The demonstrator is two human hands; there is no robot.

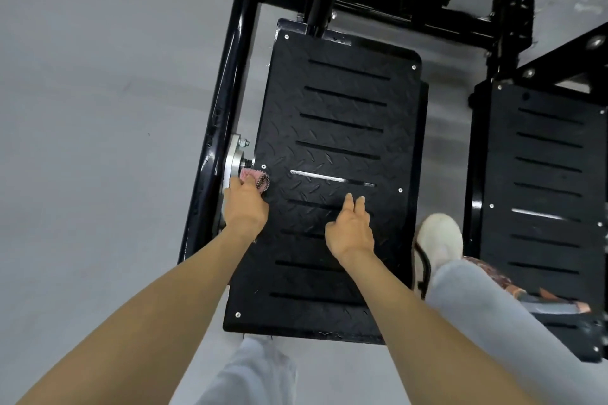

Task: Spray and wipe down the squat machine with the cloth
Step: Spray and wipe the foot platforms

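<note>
**Cloth at the pivot on the near-left edge of the footplate**

The wiping step appeared to be in hand. The left hand had its fingers curled round a bunched pink cloth and held it against the left edge of the black tread footplate of the squat machine. That spot was just beside the silver pivot flange, where the plate met the black side tube.

The right hand was spread loosely, fingers straight and relaxed, over the middle of the same plate and gripped nothing. Whether it touched the plate could not be told. A white shoe stood at the plate's right edge, and a second footplate lay further right. No spray bottle could be made out with certainty.

Most of the plate's broad face looked yet to be covered, so the job seemed early or midway. The next move probably called for working the cloth round the bolt and flange. After that, long strokes across the ridged surface and slots would suit, with enough pressure to reach into the tread pattern.
</note>
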